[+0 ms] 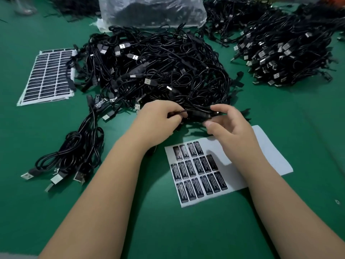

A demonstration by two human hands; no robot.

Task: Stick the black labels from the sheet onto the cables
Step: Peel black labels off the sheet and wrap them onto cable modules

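My left hand (160,122) and my right hand (228,126) both pinch one black cable (196,114), held between them just above the table at the near edge of a big heap of black USB cables (158,71). Below my right hand lies a white backing sheet (265,144) with several black labels (197,171) on its left part; the right part is bare. Whether a label is on the held cable, I cannot tell.
A stack of full label sheets (47,77) lies at the left. A few labelled cables (74,152) lie at the near left. More cables are piled at the far right (283,49), and a plastic bag (153,12) stands at the back, all on a green table (168,221).
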